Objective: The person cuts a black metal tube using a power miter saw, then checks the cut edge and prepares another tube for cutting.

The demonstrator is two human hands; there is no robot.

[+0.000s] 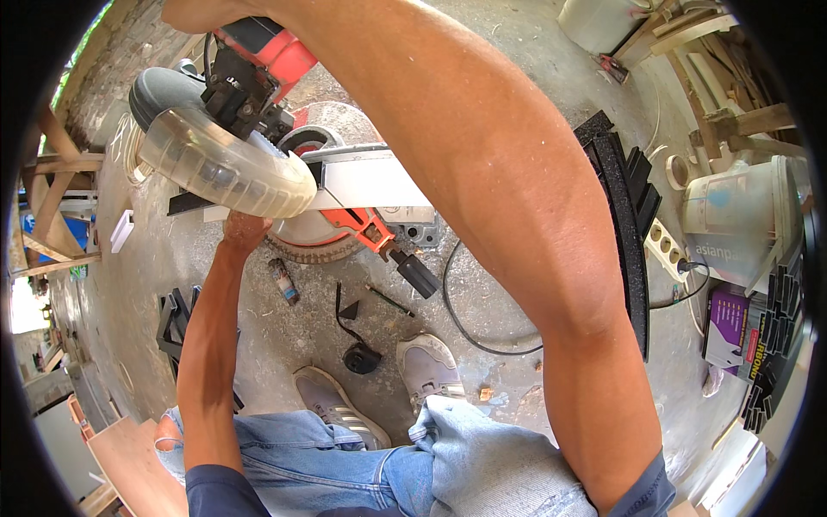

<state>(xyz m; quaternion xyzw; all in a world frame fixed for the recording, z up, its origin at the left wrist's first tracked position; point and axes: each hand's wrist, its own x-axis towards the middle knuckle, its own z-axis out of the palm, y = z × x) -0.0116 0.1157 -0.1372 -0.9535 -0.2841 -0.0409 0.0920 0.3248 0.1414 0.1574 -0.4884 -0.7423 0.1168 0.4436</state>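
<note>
A red and black miter saw (pixel 267 60) stands on the floor in front of me, with an orange-red arm ending in a black knob (pixel 415 274). Across its bed lies a long white strip (pixel 375 183). My left hand (pixel 247 230) is closed at the strip's left part, just below a clear ribbed hose (pixel 228 164) that hides some of its fingers. My right arm crosses over the saw to the upper left. At the top edge, my right hand (pixel 202 12) is beside the red motor housing; its fingers are cut off from view.
Near my shoes lie a tape measure (pixel 362 358), a pencil (pixel 389 301) and a small bottle (pixel 282 282). A black cable (pixel 465 323) loops over the floor. Black strips (pixel 633 250), a power strip (pixel 666 248) and a white bucket (pixel 732 215) are at right.
</note>
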